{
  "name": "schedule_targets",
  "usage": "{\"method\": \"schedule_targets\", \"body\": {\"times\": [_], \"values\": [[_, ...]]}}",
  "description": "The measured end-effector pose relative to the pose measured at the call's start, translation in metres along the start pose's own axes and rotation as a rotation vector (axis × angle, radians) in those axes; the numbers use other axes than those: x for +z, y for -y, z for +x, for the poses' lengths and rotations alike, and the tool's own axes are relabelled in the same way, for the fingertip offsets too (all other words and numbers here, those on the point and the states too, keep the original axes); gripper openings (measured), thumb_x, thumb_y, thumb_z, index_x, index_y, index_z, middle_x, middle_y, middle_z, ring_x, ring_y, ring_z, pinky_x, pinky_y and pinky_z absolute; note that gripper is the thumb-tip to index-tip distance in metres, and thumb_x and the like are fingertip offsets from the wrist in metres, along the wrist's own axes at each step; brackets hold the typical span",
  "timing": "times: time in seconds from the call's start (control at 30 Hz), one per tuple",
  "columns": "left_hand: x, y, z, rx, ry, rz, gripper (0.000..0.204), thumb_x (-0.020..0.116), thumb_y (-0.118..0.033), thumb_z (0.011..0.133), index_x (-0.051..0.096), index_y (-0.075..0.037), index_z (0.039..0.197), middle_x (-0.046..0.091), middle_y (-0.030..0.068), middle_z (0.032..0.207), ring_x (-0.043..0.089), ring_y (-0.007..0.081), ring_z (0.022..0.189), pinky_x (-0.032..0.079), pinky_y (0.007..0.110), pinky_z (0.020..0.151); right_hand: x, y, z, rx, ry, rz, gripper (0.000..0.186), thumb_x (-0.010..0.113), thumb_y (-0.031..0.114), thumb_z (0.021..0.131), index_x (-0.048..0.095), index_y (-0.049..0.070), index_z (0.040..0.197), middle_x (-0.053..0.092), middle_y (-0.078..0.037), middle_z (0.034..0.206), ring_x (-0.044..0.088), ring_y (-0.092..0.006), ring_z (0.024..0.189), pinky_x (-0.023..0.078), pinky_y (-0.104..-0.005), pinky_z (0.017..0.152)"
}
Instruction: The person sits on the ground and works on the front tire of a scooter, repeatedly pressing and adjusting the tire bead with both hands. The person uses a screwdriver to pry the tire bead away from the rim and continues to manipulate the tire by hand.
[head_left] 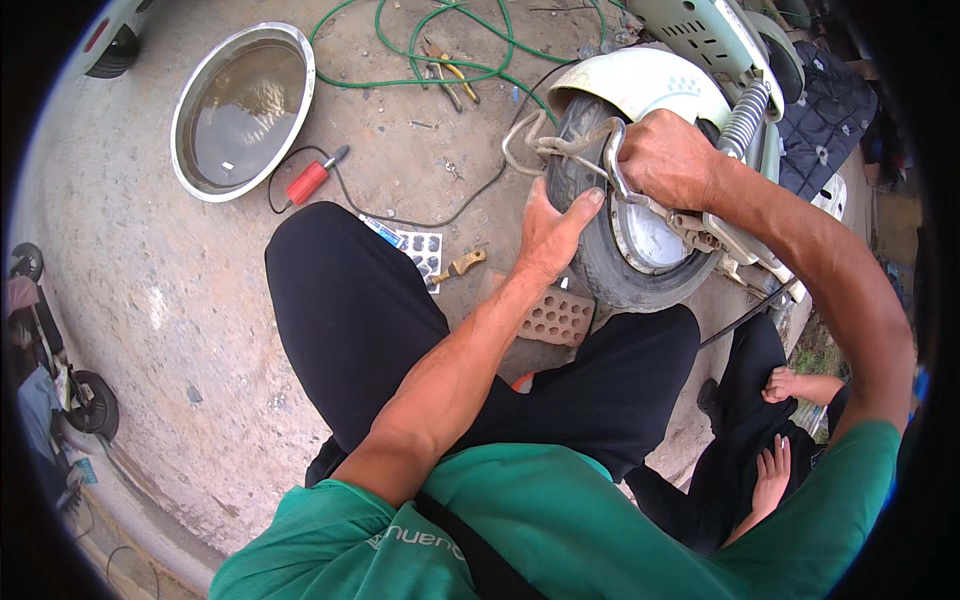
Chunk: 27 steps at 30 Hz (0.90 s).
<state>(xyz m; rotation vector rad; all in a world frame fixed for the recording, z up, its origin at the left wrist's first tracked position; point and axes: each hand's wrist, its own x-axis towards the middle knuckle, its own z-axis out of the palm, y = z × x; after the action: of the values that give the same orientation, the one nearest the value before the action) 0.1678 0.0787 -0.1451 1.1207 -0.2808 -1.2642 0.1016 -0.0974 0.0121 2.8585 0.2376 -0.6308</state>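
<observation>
In front of me is a scooter wheel with a worn grey tyre (pixel 640 288) under a white mudguard (pixel 645 82). My left hand (pixel 560 228) grips the tyre's near left side, thumb raised along the tread and other fingers partly hidden. A bent metal bracket (pixel 615 165) curves across the tyre just above that thumb. Beside the bracket, my right hand (pixel 665 160) is closed in a fist at the wheel's upper side; what it holds is hidden. The pale hub (pixel 650 238) shows below the right hand.
Left stands a metal basin (pixel 182 150) of murky water, near a red-handled tool (pixel 307 183). Pliers (pixel 455 78) and a green hose (pixel 365 83) lie beyond. A patch sheet (pixel 425 250), a brush (pixel 460 268) and a perforated brick (pixel 558 316) lie nearby. Another person's hand (pixel 772 475) is at right.
</observation>
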Motion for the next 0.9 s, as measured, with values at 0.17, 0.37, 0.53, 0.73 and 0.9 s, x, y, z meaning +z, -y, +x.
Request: {"method": "schedule_targets", "body": {"times": [0.17,0.37,0.53,0.73,0.9], "values": [[0.0,-0.005,-0.001,0.03,0.008,-0.012,0.073,0.083,-0.037,0.09,0.056,0.011,0.138,0.07,0.0233,0.128,0.067,0.0287,0.117,0.053,0.042,0.104,-0.001,-0.001,0.0,-0.006,0.055,-0.018,0.009,0.073,0.018,0.078,0.076,0.011,0.073,0.074,-0.003,0.082,0.076,-0.0257,0.085,0.062,-0.042,0.072],[0.005,-0.006,-0.003,0.048,-0.056,0.064,0.065,0.081,-0.033,0.092,0.059,0.009,0.136,0.071,0.0206,0.125,0.068,0.0254,0.113,0.054,0.041,0.1,0.001,0.0,0.002,0.002,0.075,-0.04,0.011,0.072,0.02,0.079,0.075,0.011,0.072,0.075,-0.004,0.082,0.076,-0.026,0.084,0.061,-0.0424,0.073],[0.003,0.0,-0.002,0.003,-0.02,-0.016,0.072,0.084,-0.034,0.09,0.056,0.011,0.139,0.071,0.0232,0.127,0.068,0.0292,0.117,0.052,0.042,0.106,-0.003,-0.003,0.001,-0.011,0.095,-0.002,0.011,0.072,0.02,0.079,0.075,0.01,0.075,0.075,-0.004,0.082,0.077,-0.0259,0.085,0.062,-0.0422,0.072],[0.003,0.005,0.002,0.016,0.0,-0.131,0.069,0.083,-0.03,0.091,0.056,0.01,0.14,0.071,0.0199,0.125,0.068,0.0247,0.113,0.055,0.039,0.101,-0.002,0.0,0.001,0.025,0.089,-0.025,0.01,0.073,0.019,0.081,0.077,0.011,0.078,0.077,-0.005,0.084,0.078,-0.0262,0.088,0.062,-0.0419,0.073],[0.001,0.008,0.005,0.042,0.028,-0.117,0.059,0.08,-0.027,0.094,0.059,0.005,0.139,0.071,0.0123,0.122,0.068,0.0167,0.106,0.056,0.035,0.095,-0.004,-0.007,0.004,-0.012,0.113,-0.022,0.008,0.074,0.018,0.081,0.08,0.013,0.08,0.079,-0.005,0.082,0.08,-0.0265,0.085,0.062,-0.0427,0.072]]}}
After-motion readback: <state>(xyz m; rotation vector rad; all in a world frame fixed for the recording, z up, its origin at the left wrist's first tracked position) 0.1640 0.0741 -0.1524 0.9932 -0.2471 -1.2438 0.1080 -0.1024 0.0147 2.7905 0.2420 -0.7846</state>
